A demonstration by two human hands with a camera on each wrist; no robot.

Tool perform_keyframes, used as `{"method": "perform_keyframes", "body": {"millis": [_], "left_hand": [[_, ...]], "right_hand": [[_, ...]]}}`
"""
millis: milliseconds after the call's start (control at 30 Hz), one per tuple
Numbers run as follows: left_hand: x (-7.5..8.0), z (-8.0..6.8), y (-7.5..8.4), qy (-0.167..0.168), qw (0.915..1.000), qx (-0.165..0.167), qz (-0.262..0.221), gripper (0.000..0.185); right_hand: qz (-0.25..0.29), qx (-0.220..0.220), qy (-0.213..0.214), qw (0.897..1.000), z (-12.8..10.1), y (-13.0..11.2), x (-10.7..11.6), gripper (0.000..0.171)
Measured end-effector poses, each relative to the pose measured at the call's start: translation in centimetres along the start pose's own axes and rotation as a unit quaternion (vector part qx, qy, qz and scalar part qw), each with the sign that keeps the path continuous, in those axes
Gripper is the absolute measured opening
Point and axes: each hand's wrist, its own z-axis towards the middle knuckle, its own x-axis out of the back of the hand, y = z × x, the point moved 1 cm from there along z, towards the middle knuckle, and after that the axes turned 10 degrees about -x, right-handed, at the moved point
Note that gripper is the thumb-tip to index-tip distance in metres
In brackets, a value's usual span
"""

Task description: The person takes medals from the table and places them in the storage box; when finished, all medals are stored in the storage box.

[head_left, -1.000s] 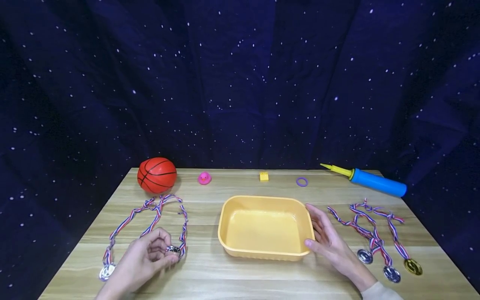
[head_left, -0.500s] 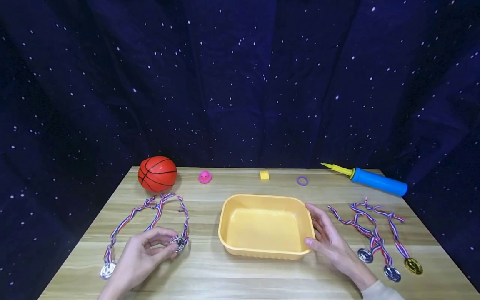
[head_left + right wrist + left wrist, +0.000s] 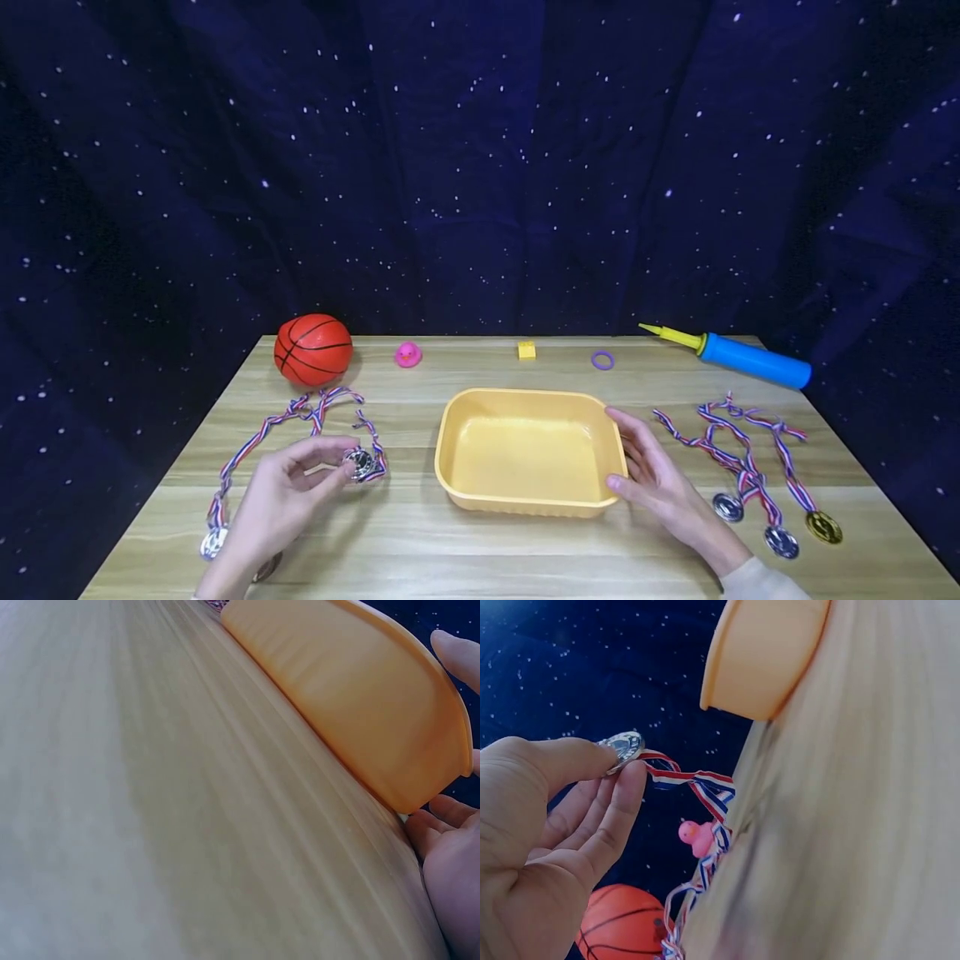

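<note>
A: Now, item one: silver medal (image 3: 362, 462), with red, white and blue ribbon (image 3: 300, 412). Location?

B: Pinched at its edge between thumb and fingers (image 3: 622, 796) of the left hand (image 3: 281, 500). A second ago the disc lay low by the tabletop (image 3: 420, 550); it now sits higher and a little nearer the yellow tray (image 3: 525, 508), the ribbon trailing behind it onto the wood.

A: Item two: right hand (image 3: 660, 487).

B: Unchanged. Fingers relaxed and nearly straight, resting against the tray's right wall, thumb at the near corner. Holding nothing, only steadying.

A: Tray contents?

B: Nothing visible inside. Position as before.

A: Reading of the change?

B: Judged: the lift is under way and the medal is being carried toward the tray, with the ribbon not yet clear of the tabletop.

A: Remaining stock?

B: One further medal (image 3: 212, 543) at the near left, by the left wrist. Three medals (image 3: 780, 537) on ribbons at the right. Along the far edge: basketball (image 3: 313, 349), pink duck (image 3: 408, 355), yellow brick (image 3: 527, 351), purple ring (image 3: 602, 360), blue pump (image 3: 738, 358). None shifted.
</note>
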Motion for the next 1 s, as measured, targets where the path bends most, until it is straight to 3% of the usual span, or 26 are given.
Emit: {"method": "perform_keyframes", "body": {"millis": [300, 667, 1000], "left_hand": [[0.2, 2.8, 1.2, 0.038, 0.9980, -0.039, -0.032, 0.034], [0.9, 6.6, 3.0, 0.068, 0.9954, -0.054, -0.040, 0.033], [0.5, 9.7, 5.1, 0.077, 0.9933, -0.057, -0.064, 0.034]], "right_hand": [[0.013, -0.001, -0.007, 1.000, 0.1, -0.1, 0.0, 0.084], [0.011, -0.009, -0.001, 1.000, 0.2, 0.0, 0.0, 0.086], [0.010, -0.006, -0.002, 1.000, 0.1, 0.1, 0.0, 0.085]]}}
